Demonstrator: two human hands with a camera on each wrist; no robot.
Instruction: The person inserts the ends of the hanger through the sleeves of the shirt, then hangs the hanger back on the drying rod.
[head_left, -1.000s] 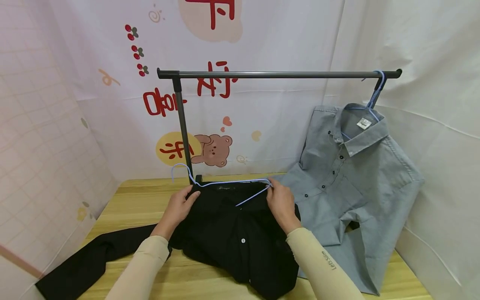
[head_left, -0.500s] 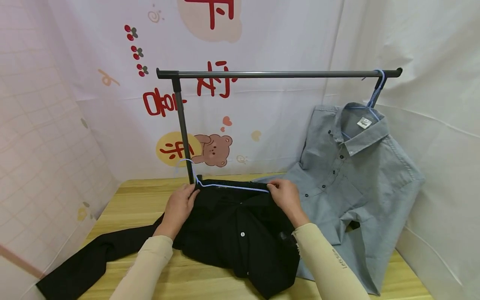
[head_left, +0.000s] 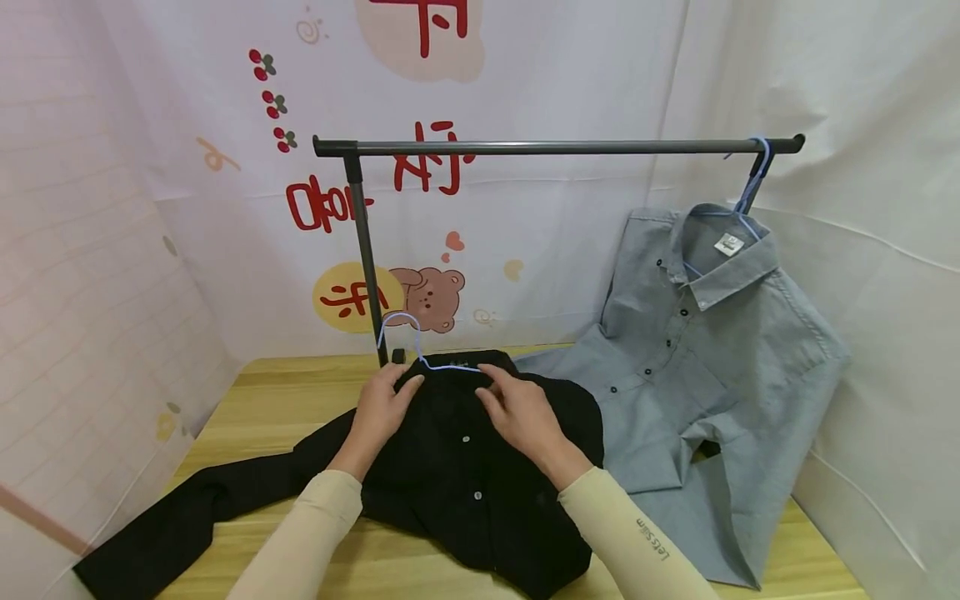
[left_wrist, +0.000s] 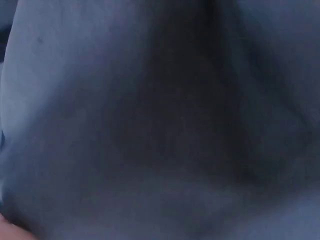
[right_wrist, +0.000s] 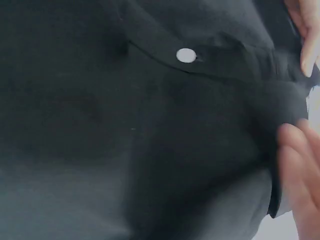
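Note:
A black button-up shirt [head_left: 450,467] lies bunched in the head view, with one sleeve stretched to the lower left. The blue wire hanger [head_left: 450,367] sits in its neck opening, its hook standing up at the left. My left hand [head_left: 381,410] pinches the shirt beside the collar, just below that hook. At the collar's other side is my right hand [head_left: 527,414], thumb and fingers spread apart, fingertips right at the hanger's visible end. Dark cloth fills the left wrist view. In the right wrist view the fingers [right_wrist: 295,160] look blurred near the shirt's edge.
A grey clothes rack [head_left: 570,148] stands behind the shirt on the wooden table [head_left: 300,383]. From its right end a grey-blue shirt [head_left: 720,358] hangs on another blue hanger, its lower part resting on the table. White curtains [head_left: 570,67] close off the back and sides.
The hanger has slid into the neck opening, and its hook has moved right. Both hands have come closer together. The right hand has loosened its pinch, and the shirt's right shoulder has spread out.

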